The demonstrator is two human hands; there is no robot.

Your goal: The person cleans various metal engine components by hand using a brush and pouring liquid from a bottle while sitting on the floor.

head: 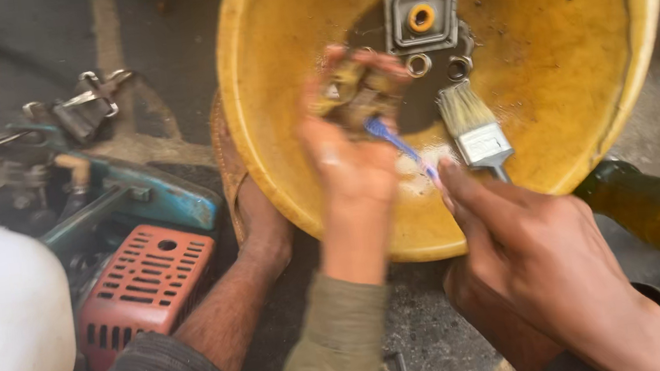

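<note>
The left hand point(351, 154) is raised over the near side of the yellow basin point(580, 57), its grip clamped on a small grimy metal part point(357, 91), blurred. The right hand point(536, 245), near right, pinches a blue-handled brush point(400, 143) whose tip meets the part. A flat paintbrush point(472, 124) lies in the basin beside it.
</note>
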